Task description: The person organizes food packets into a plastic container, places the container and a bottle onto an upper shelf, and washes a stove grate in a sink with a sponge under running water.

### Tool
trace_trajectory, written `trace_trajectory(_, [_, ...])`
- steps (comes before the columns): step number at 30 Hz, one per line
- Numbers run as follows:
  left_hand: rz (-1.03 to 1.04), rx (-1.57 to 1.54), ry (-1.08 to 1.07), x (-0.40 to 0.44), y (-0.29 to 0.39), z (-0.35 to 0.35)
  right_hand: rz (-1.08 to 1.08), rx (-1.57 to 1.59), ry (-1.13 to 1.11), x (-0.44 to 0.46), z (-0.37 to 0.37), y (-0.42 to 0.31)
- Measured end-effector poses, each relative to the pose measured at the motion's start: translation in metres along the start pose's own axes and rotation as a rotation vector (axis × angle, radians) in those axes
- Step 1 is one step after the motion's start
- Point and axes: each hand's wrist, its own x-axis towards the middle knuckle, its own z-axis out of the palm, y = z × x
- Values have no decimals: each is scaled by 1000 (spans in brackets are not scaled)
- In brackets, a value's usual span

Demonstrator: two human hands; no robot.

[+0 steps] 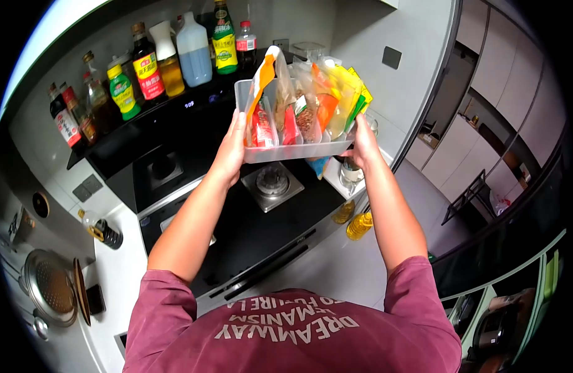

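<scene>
Both hands hold up a clear plastic storage bin (293,151) in front of me, above the cooktop. My left hand (230,151) grips its left end, and my right hand (364,144) grips the right end. Inside stand several food packets: a red one (261,127) at the left, a bag of brown bits (305,118) in the middle, an orange one (327,109), and yellow-green packets (355,93) at the right. Thin dividers separate some of them. The fingers behind and under the bin are partly hidden.
Below the bin is a black gas cooktop (237,248) with a burner (273,181). Sauce bottles (148,68) line the ledge behind it. A glass jar (350,174) stands on the counter at right; a yellow oil bottle (359,226) is lower down. A steamer lid (49,287) lies left.
</scene>
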Motion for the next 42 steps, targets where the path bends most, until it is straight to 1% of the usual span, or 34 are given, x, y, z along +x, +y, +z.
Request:
trace_trajectory(1, [15, -3, -33, 12, 4, 4, 6, -13, 13, 14, -3, -7])
trace_trajectory(3, [56, -59, -114, 29, 18, 15, -96, 36, 28, 28, -1, -24])
trace_trajectory(4, [109, -29, -121, 36, 23, 19, -147, 65, 33, 36, 1, -32])
trace_trajectory(5, [162, 1, -126, 43, 27, 24, -124, 133, 100, 51, -1, -38])
trace_trajectory(6, [216, 31, -129, 49, 32, 29, -128, 109, 86, 63, -2, -47])
trace_trajectory(8, [307, 263, -41, 70, 27, 31, -132, 57, 54, 89, -7, -65])
trace_trajectory(9, [362, 360, 4, 78, 26, 34, -131, 35, 36, 124, -18, -64])
trace_trajectory(12, [411, 432, 4, 89, 31, 56, -161, 66, -90, 168, -23, -88])
trace_trajectory(13, [463, 453, 17, 97, 31, 64, -152, 77, -111, 185, -24, -96])
trace_trajectory(16, [478, 529, 100, 116, 29, 96, -210, 135, -263, 243, -18, -110])
trace_trajectory(19, [517, 530, 286, 165, 8, 124, -237, 220, -463, 381, -1, -105])
trace_trajectory(20, [527, 522, 349, 170, 5, 128, -242, 235, -538, 403, 13, -104])
trace_trajectory(21, [515, 551, 352, 168, 7, 128, -205, 249, -626, 392, 13, -109])
trace_trajectory(22, [524, 544, 389, 173, 2, 129, -165, 221, -630, 384, 19, -118])
trace_trajectory(24, [458, 585, 494, 184, 4, 148, -72, 159, -653, 380, 28, -132])
trace_trajectory(25, [464, 602, 526, 191, -1, 153, -45, 119, -664, 412, 44, -126])
trace_trajectory(26, [467, 622, 555, 196, -6, 157, -73, 139, -667, 440, 58, -116])
trace_trajectory(27, [391, 651, 602, 197, -4, 168, -100, 163, -665, 451, 68, -112])
trace_trajectory(29, [402, 691, 669, 210, -16, 177, -126, 209, -620, 472, 87, -103])
trace_trajectory(31, [419, 723, 733, 222, -23, 187, -114, 240, -532, 478, 102, -95])
trace_trajectory(34, [405, 852, 860, 240, -28, 198, -198, 425, -585, 475, 115, -90])
trace_trajectory(35, [396, 880, 890, 246, -30, 200, -250, 407, -534, 483, 127, -83])
trace_trajectory(38, [376, 955, 963, 264, -35, 207, -574, 304, -416, 488, 146, -54])
trace_trajectory(39, [351, 956, 978, 268, -36, 209, -702, 153, -228, 459, 133, -51])
trace_trajectory(40, [372, 1044, 1011, 271, -37, 210, -805, 36, -100, 415, 105, -63])
trace_trajectory(42, [410, 1220, 1063, 275, -40, 211, -789, 49, -214, 397, 82, -57])
